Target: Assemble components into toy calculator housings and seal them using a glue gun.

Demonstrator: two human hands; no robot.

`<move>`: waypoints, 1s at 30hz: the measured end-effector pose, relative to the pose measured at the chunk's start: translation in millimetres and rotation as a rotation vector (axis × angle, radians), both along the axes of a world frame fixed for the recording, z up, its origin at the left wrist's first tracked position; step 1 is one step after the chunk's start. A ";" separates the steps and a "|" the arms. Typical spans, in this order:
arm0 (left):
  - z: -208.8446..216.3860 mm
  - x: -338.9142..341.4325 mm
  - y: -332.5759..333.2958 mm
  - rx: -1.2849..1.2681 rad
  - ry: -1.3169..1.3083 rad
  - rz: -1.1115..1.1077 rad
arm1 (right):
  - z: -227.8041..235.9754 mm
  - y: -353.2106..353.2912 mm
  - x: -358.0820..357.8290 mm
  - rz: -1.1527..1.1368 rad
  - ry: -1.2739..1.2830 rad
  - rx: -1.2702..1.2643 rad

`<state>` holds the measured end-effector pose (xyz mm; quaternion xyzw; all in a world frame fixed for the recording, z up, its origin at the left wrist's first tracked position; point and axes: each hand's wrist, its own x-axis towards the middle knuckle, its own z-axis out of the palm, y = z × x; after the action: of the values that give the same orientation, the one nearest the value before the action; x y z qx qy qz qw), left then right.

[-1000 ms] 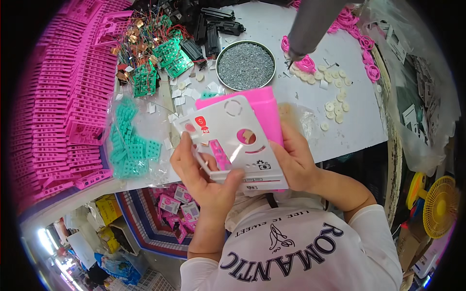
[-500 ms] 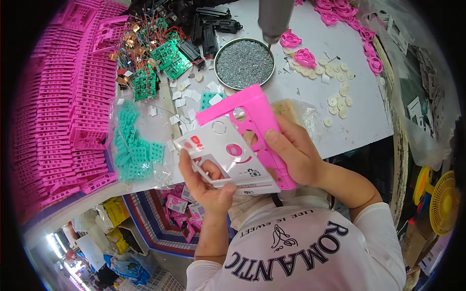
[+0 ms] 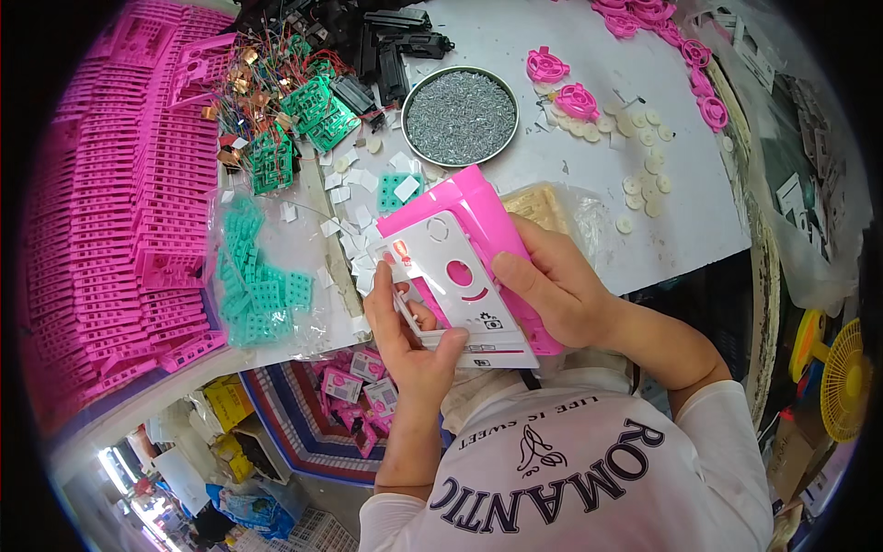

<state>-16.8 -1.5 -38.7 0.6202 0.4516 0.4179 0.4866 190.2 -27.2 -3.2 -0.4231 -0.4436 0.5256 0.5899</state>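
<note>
My left hand (image 3: 414, 354) grips a white printed faceplate (image 3: 432, 250) by its lower left side, with fingers curled through its rectangular window. Under the plate lies a pink plastic housing (image 3: 476, 198), which my right hand (image 3: 563, 287) holds along its right side, thumb on top. Plate and housing overlap at a slant, and pink shows through the plate's round hole. Whether the two are joined I cannot tell. Both are held above the table's near edge, in front of my shirt.
Beyond my hands stands a round tray (image 3: 405, 112) of small screws. Stacked pink housings (image 3: 120, 230), teal button pads (image 3: 267, 294), wired green circuit boards (image 3: 313, 103) and black parts (image 3: 394, 69) crowd the left. Cream discs (image 3: 635, 184) and pink rings (image 3: 577, 101) lie right. Below sits a bin (image 3: 276, 414) of finished-looking units.
The white faceplate has shifted right and now lies closer over the pink housing. A grey power screwdriver at the top has gone out of view.
</note>
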 end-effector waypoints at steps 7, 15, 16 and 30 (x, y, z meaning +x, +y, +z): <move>26.5 8.4 -12.3 0.040 0.272 0.017 | -5.6 1.0 5.9 0.063 -0.016 -0.056; 14.8 9.8 -8.5 0.232 0.463 -0.046 | 0.3 0.9 0.7 0.081 0.441 -0.246; 14.5 10.1 -5.9 0.258 0.488 -0.062 | 0.2 0.9 1.9 0.083 0.504 -0.283; 23.3 14.8 19.7 0.142 0.089 0.066 | 3.4 -14.1 23.9 0.379 -0.004 -0.353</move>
<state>-1.9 18.2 -15.4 0.6560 0.4622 0.4364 0.4069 214.2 -41.3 0.2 -0.4298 -0.4177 0.6951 0.3969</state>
